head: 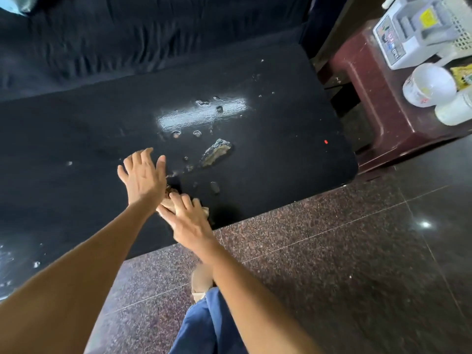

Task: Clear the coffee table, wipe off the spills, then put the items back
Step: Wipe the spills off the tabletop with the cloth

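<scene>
The black coffee table (268,162) carries wet spills: a beige puddle (217,152) at the middle, small droplets (198,133) around a bright light reflection, and crumbs. My left hand (143,177) hovers flat over the table with fingers spread, holding nothing. My right hand (186,218) presses a crumpled beige cloth (204,209) onto the table near the front edge, just below a small brown smear (169,189). Most of the cloth is hidden under my fingers.
A dark sofa (127,42) runs behind the table. At right, a maroon plastic stool (378,116) holds a white bowl (429,84), a white cup (454,109), a yellow packet (462,75) and a grey machine (408,34). Polished granite floor (332,251) lies in front.
</scene>
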A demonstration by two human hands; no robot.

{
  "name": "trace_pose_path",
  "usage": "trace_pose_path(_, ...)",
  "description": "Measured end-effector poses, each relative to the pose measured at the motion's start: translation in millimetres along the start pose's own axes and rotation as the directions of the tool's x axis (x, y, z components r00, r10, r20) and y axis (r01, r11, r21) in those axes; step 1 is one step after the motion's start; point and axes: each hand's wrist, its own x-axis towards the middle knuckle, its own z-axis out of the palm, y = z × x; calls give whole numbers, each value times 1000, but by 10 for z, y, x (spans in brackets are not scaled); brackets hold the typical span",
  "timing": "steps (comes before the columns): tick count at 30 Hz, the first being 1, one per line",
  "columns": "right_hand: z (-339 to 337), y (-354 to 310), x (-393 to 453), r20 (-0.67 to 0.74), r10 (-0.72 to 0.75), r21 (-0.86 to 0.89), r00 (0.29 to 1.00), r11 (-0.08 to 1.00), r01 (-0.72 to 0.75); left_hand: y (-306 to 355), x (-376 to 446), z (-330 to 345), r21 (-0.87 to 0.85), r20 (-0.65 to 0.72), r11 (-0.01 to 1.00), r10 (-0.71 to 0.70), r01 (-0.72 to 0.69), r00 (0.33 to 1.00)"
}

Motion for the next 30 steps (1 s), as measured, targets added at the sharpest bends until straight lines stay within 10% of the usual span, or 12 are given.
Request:
trace_pose_path(6,-750,1493,-514,-238,249,-181,939,939,-294,4,-53,-50,-48,-20,998,-44,43,999)
trace_pose_path(12,-713,1502,-437,-445,753,6,485,544,-839,-412,-138,-129,-59,-11,997,-49,49,999)
trace_pose_path(21,412,-1298,347,-35,276,137,960,953,-269,-1355,-113,-512,14,-10,997,-70,70,997)
trace_pose_path(26,524,-1439,477,-39,41,155,998,987,-34,-1783,-45,-711,27,-14,998,-55,56,998)
trace_pose_path(30,170,-394,254,-112,245,-51,963,966,-252,-1964,-37,-782,-10,-4,998,-68,68,998)
